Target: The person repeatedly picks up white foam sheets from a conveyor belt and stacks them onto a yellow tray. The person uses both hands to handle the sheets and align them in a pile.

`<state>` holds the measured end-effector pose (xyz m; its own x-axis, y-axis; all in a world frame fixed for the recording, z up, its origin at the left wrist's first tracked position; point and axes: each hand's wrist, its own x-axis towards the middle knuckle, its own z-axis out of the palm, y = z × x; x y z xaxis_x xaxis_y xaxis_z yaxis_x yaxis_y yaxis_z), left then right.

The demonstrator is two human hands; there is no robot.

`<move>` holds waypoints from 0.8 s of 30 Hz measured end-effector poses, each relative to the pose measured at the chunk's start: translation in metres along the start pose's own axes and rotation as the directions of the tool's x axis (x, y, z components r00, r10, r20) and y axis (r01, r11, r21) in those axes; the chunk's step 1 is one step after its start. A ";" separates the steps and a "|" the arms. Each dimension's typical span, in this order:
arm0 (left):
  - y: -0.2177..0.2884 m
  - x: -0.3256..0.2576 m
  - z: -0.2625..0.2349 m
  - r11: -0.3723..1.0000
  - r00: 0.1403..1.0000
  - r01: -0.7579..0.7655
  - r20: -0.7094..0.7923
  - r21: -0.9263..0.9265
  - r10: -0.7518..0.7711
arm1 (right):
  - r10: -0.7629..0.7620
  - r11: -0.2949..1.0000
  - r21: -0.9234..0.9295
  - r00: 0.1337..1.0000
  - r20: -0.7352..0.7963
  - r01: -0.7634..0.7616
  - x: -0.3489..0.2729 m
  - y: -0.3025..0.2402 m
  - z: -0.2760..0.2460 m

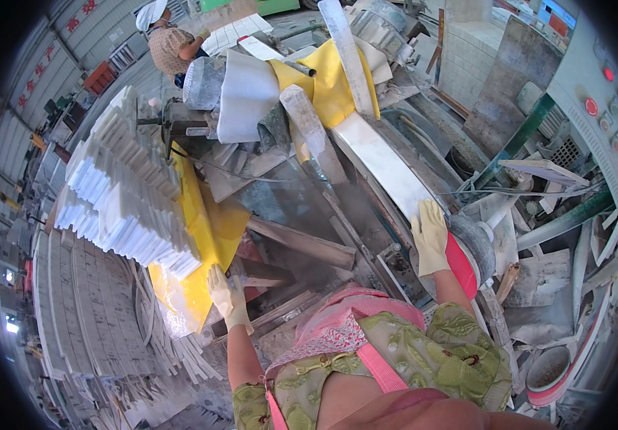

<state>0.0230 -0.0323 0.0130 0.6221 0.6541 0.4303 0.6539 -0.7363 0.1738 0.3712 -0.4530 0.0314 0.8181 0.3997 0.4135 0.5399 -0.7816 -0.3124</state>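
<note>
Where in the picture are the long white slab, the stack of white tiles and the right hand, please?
long white slab (pixel 384 161): head view, middle of its top face.
stack of white tiles (pixel 126 190): head view, centre of the pile.
right hand (pixel 429 240): head view, back of the gloved hand.

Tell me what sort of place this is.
Probably a stone or tile cutting workshop: stacked white cut strips, a long white slab under the gloved right hand, and a dusty machine control panel.
</note>
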 end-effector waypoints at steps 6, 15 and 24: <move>0.001 0.000 -0.001 1.000 1.000 0.007 0.010 0.002 -0.007 | 0.011 1.000 -0.006 1.000 0.027 -0.011 -0.005 0.002 -0.002; 0.001 0.001 -0.002 1.000 1.000 0.017 0.024 0.013 -0.017 | 0.024 0.999 -0.022 0.999 0.036 -0.023 -0.009 0.004 -0.004; -0.001 0.000 0.000 1.000 0.999 0.019 0.031 0.009 -0.019 | -0.063 0.991 0.121 0.990 0.124 0.048 -0.008 0.014 -0.029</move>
<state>0.0222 -0.0312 0.0124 0.6227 0.6729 0.3993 0.6693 -0.7224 0.1737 0.3665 -0.4815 0.0483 0.8006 0.5048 0.3228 0.5986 -0.6976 -0.3937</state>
